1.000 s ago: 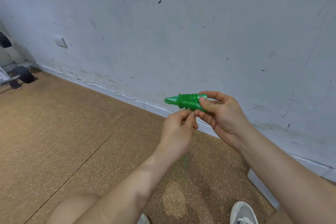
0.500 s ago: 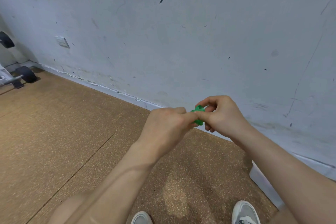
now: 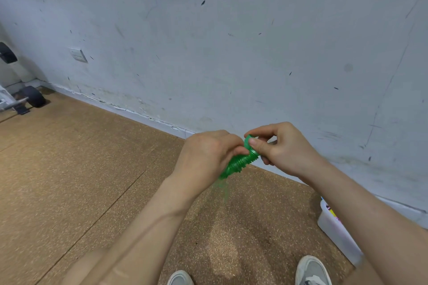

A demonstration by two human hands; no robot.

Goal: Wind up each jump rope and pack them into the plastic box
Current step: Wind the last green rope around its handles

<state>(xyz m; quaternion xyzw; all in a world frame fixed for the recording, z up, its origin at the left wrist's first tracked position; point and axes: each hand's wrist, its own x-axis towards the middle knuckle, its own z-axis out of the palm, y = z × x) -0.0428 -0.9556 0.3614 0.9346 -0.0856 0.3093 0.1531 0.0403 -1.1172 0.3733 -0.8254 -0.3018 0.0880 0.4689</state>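
A green jump rope (image 3: 239, 162), wound tightly round its handles into a short bundle, is held in the air in front of the wall. My left hand (image 3: 206, 157) grips the bundle's lower left part and hides most of it. My right hand (image 3: 280, 148) pinches a green loop of cord at the bundle's upper right end between thumb and forefinger. The translucent plastic box (image 3: 333, 229) stands on the floor at the lower right, partly behind my right forearm, with something colourful inside.
A scuffed pale wall runs across the back with a socket plate (image 3: 78, 54). Exercise equipment with a black wheel (image 3: 34, 96) sits at the far left. My two grey shoes (image 3: 311, 271) stand on the cork-patterned floor below my hands.
The bundle has tilted from pointing left to slanting down-left. My left hand moved from beneath it to wrapping over it, and my right hand shifted to pinching the cord at the upper end.
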